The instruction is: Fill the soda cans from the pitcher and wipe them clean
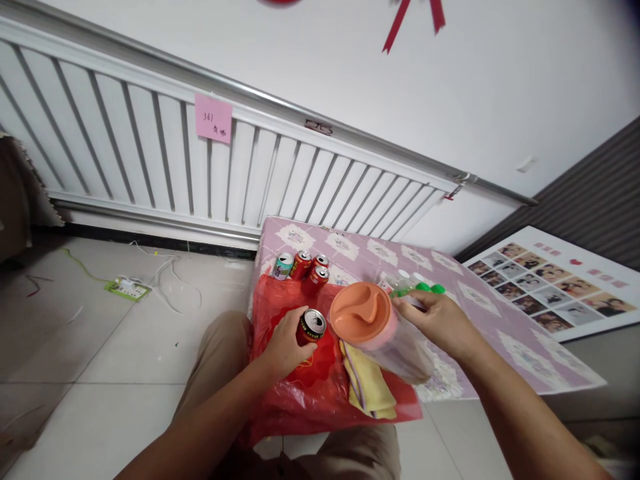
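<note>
Nearest, the person's legs (357, 453) in tan trousers reach under the near edge of the table (480, 300). A red plastic sheet (300, 417) covers the table's near left corner, and a folded yellow cloth (373, 390) lies on it by the near edge.

Over the sheet, toward the left edge, the left hand (287, 347) is curled around a dark red can (313, 325), thumb on the near side and fingers on the far side, the silver top facing up. Just right of this can is a clear pitcher (407, 353) with an orange lid (361, 311), beside the yellow cloth near the near edge. The right hand (443, 323) grips it at the handle side, fingers closed; whether its base touches the table I cannot tell.

Farther in, close to the left edge, four cans stand grouped: a teal can (283, 267) outermost, and three red cans (316, 280) just beside it. Past the right hand, toward the middle of the table, are clear bottles with green caps (437, 289), partly hidden by the hand.

Beyond the far edge runs a white radiator (280, 173) bearing a pink note (213, 119). Off the far right corner leans a framed photo board (565, 283).
</note>
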`<act>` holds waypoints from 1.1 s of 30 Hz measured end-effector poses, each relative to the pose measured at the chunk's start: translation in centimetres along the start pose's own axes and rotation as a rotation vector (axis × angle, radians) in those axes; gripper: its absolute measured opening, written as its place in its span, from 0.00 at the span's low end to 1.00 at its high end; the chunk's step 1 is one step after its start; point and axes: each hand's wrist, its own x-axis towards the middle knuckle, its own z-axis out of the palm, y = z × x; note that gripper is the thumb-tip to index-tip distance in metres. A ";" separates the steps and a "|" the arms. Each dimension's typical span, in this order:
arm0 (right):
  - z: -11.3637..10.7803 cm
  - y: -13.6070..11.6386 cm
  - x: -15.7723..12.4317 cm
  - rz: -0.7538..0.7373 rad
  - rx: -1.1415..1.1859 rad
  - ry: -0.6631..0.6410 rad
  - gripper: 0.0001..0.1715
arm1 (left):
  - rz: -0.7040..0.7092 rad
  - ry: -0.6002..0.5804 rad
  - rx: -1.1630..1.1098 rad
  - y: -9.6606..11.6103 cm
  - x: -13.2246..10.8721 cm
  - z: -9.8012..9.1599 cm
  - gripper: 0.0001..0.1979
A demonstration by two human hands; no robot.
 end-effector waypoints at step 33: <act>0.5 -2.1 1.0 -0.042 -0.163 -0.079 0.18 | -0.024 -0.004 -0.033 -0.7 0.0 0.4 0.38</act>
